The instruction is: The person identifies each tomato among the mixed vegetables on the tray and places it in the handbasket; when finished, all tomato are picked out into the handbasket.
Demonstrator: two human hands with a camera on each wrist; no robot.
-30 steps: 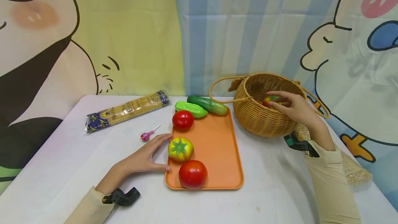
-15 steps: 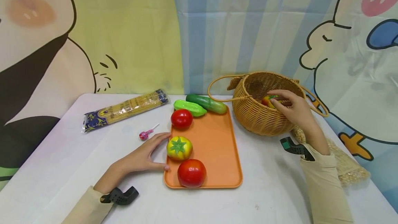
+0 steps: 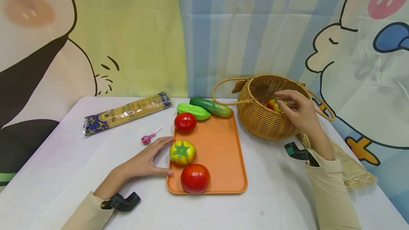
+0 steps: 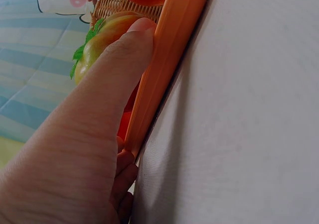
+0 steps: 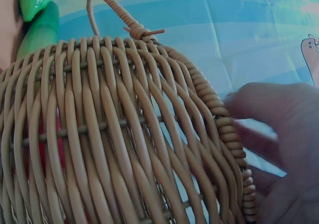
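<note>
My left hand (image 3: 140, 164) rests at the left rim of an orange tray (image 3: 222, 152), fingers spread in a curve and the thumb (image 4: 142, 30) on the rim. Just inside that rim sit a yellow tomato with a green star-shaped top (image 3: 183, 153) and a red tomato (image 3: 195, 178). My right hand (image 3: 300, 111) reaches over the rim of a wicker basket (image 3: 266, 123), fingers loosely bent. A red-and-yellow tomato (image 3: 273, 104) shows inside the basket beside the thumb. Through the wicker a red patch (image 5: 55, 139) is visible. The fingertips' contact with that tomato is partly hidden.
Another red tomato (image 3: 185, 122), a light green vegetable (image 3: 194, 111) and a cucumber (image 3: 211, 107) lie at the tray's back. A pasta packet (image 3: 127, 114) and a lollipop (image 3: 148, 138) lie left. A clear bag of pale kernels (image 3: 349, 169) lies beneath the right forearm. Printed curtains hang behind.
The right hand shifts slightly up and away from the tomato in the basket, which shows a little more. The left hand stays at the tray rim. The view drifts slightly.
</note>
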